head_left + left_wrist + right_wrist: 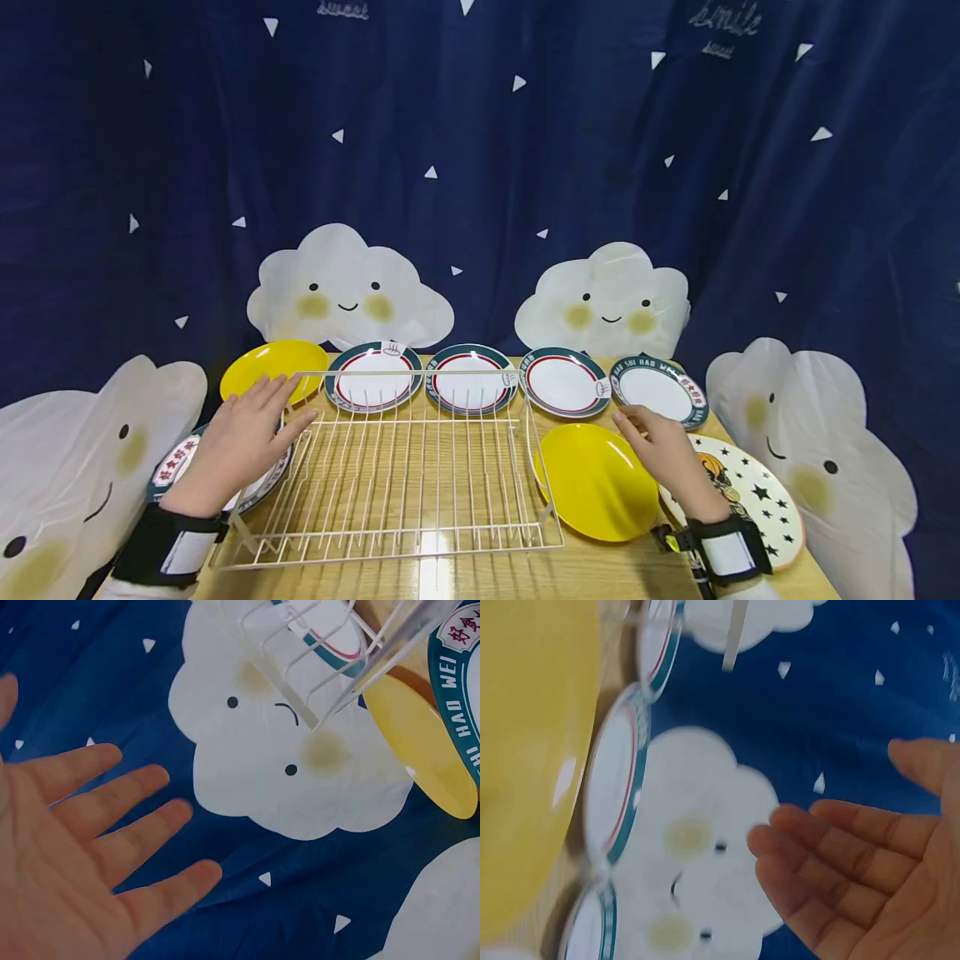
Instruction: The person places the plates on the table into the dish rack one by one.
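Observation:
A white wire dish rack (420,421) stands in the middle of the wooden table. My left hand (243,442) is at the rack's left end, above a green-rimmed plate (176,467) that it partly hides. In the left wrist view its fingers (142,832) are spread and the palm is bare. Over the right edge of a yellow plate (596,483) hovers my right hand (667,454), loosely bent and holding nothing. Beside it lies a cream plate with black stars (761,496), partly covered by the forearm. Whether the left fingertips touch the rack, I cannot tell.
Along the back lie another yellow plate (262,362), three white plates with green rims and red rings, such as the middle one (471,379), and a green-rimmed plate with lettering (656,392). A dark blue curtain (480,167) with clouds hangs behind.

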